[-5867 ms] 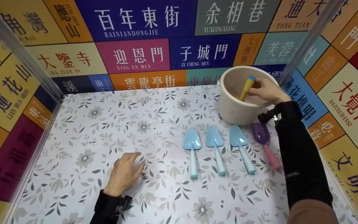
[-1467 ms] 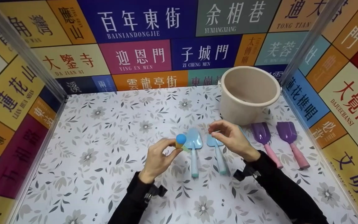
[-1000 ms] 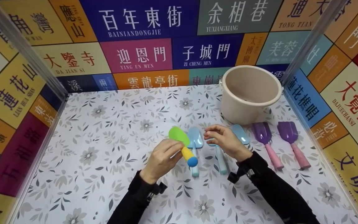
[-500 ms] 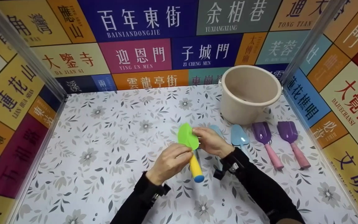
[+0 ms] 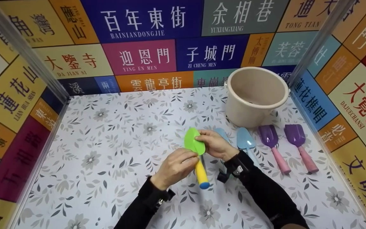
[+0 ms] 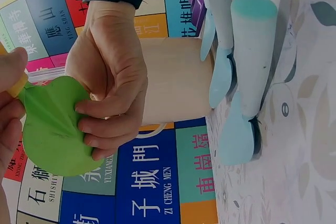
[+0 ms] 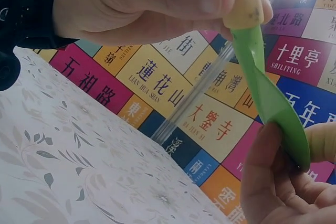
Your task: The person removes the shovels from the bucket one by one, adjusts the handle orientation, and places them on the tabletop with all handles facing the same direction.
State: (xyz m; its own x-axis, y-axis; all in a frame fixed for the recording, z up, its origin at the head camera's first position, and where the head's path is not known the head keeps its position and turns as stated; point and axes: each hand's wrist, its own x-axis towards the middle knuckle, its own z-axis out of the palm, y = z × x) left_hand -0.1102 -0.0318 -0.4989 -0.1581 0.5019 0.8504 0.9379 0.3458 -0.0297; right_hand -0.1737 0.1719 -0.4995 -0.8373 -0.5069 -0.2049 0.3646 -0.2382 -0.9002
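A toy trowel with a green blade and a yellow, blue-tipped handle is held between both hands above the table. My left hand pinches the handle close to the blade. From the other side my right hand pinches the blade's edge, thumb on the face. In the left wrist view the green blade faces the camera with right-hand fingertips along its side. Below lie pale-blue trowels: one shows in part, another peeks out behind the right hand. The left wrist view shows a further pale-blue trowel.
At the back right stands a beige bucket. Two purple scoops with pink handles, the nearer one and the outer one, lie right of the blue trowels. Printed panels wall in the flower-patterned table.
The right hand has come out of the bucket. The green trowel passed to the left hand, which turned it blade-away; the right hand then moved left and took the blade's edge.
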